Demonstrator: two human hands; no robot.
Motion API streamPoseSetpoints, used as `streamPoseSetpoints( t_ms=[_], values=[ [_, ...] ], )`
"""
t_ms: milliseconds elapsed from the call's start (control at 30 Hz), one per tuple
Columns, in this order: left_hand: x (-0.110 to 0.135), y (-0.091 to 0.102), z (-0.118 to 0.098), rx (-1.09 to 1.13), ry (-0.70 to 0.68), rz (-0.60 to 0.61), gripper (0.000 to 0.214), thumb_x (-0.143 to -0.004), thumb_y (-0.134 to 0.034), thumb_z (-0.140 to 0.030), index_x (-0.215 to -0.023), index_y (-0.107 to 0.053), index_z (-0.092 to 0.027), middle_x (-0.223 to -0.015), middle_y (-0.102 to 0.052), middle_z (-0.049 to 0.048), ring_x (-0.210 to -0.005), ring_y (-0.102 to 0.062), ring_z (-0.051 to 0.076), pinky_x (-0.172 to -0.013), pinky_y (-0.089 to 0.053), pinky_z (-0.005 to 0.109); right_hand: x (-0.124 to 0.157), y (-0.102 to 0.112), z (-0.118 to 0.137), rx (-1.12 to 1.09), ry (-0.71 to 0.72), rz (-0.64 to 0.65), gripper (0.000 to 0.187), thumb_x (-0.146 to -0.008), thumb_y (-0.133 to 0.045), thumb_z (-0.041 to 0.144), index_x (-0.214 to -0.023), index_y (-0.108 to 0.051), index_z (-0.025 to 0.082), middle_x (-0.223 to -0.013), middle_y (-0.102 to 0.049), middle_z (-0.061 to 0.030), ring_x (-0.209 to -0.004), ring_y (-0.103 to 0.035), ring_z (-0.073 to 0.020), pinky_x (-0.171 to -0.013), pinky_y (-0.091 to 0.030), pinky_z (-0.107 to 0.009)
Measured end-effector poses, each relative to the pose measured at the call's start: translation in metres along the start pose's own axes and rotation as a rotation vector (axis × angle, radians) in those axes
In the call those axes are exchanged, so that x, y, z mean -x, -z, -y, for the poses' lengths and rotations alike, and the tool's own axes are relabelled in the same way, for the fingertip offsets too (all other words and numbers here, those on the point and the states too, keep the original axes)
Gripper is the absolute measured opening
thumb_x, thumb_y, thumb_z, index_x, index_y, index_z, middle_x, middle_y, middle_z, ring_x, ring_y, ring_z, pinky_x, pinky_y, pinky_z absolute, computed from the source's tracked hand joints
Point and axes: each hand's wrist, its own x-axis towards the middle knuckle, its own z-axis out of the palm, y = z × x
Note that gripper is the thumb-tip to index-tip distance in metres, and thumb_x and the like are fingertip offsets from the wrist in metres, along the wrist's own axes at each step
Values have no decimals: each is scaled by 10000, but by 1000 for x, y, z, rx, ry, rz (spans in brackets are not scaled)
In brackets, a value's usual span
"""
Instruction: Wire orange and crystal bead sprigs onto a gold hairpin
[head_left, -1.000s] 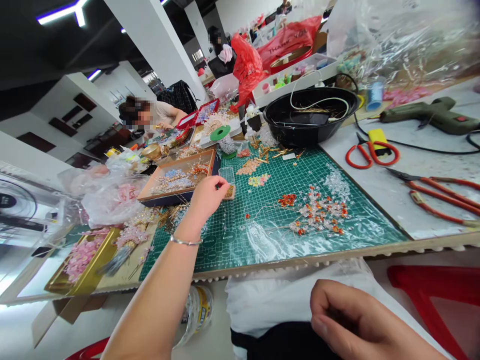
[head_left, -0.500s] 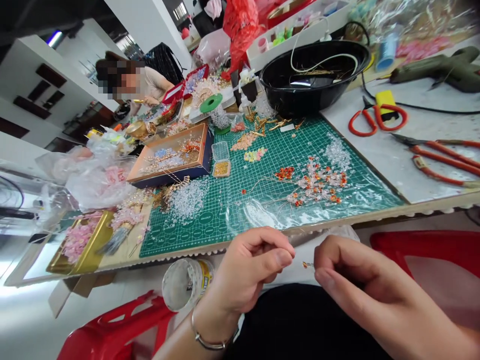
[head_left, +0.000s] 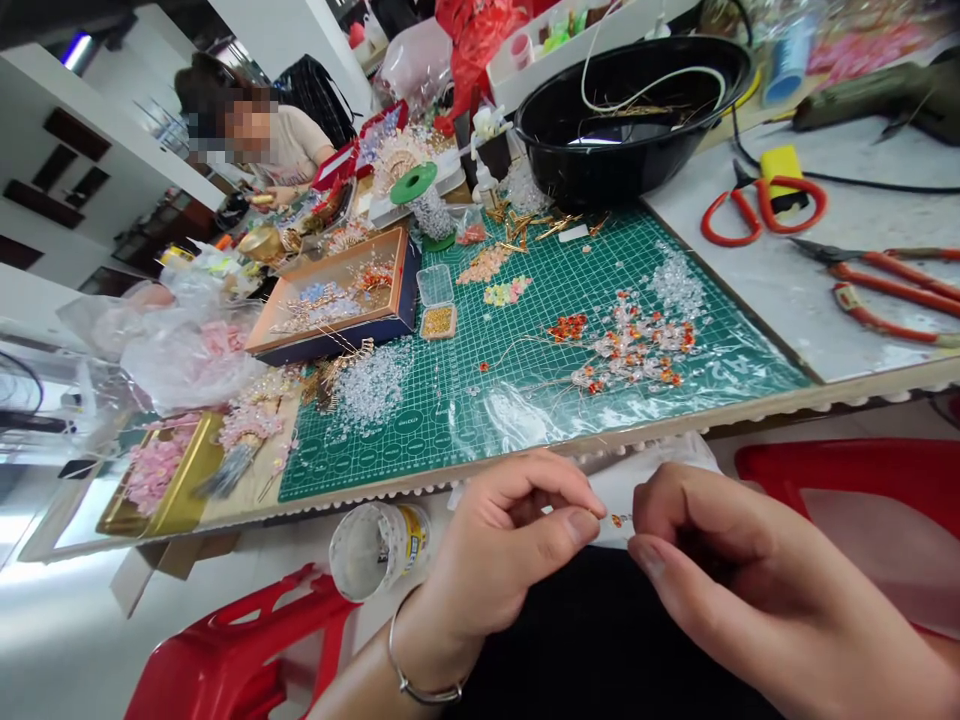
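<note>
My left hand (head_left: 517, 540) is closed in a pinch, thumb against forefinger, in front of the table edge; a tiny gold-coloured speck shows at its fingertips. My right hand (head_left: 720, 560) is also curled, thumb and forefinger close together, and anything between them is too small to name. A narrow gap separates the two hands. In that gap a small orange spot (head_left: 616, 520) shows against white plastic; I cannot tell if it is a bead or a print. Beyond the hands, clear-and-orange beaded sprigs (head_left: 637, 345) and loose orange beads (head_left: 568, 327) lie on the green cutting mat (head_left: 480, 440).
Clear beads (head_left: 371, 390), a small box of gold beads (head_left: 439, 322) and a tray of ornaments (head_left: 337, 300) stand left. A black basin (head_left: 630, 130) is behind; red-handled scissors (head_left: 765, 210) and pliers (head_left: 885, 290) lie right. A person (head_left: 277, 140) sits across.
The view has shifted slightly, so the table sits higher. My left hand's fingertips have come a little nearer my right hand, and its finger loop looks more open. Both pinches stay closed.
</note>
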Motion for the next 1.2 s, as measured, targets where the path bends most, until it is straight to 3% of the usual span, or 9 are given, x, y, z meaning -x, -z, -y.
streamPoseSetpoints(
  t_ms=[300, 700, 967, 1200],
  values=[
    [3, -1, -2, -153, -11, 3, 48, -907, -769, -243, -918, -815, -254, -864, -641, 7, -759, -531, 90, -667, -394, 218, 3, 1, 1, 110, 104, -53, 254, -862, -539, 253, -619, -466, 249, -481, -481, 67, -393, -456, -73, -362, -394, -129],
    [5, -3, -8, -305, 43, -37, 163, -878, -784, -361, -843, -783, -202, -827, -668, 32, -753, -550, 133, -658, -397, 254, 4, 0, -1, 107, 88, -30, 271, -875, -547, 267, -617, -470, 235, -489, -481, 62, -407, -453, -71, -369, -387, -135],
    [7, -2, -2, -81, 95, -44, 150, -868, -800, -340, -847, -775, -193, -813, -651, 15, -610, -484, 75, -570, -365, 229, 2, 0, -7, 45, 72, 69, 318, -996, -509, 386, -730, -581, 229, -593, -567, 15, -510, -503, -111, -449, -463, -195],
    [11, -5, -10, -563, -125, -84, 53, -924, -740, -270, -899, -777, -241, -875, -716, 20, -804, -613, 137, -673, -448, 242, 2, -1, -10, 39, 82, 50, 359, -1021, -513, 475, -767, -609, 241, -639, -589, 16, -556, -542, -113, -497, -486, -184]
  ],
)
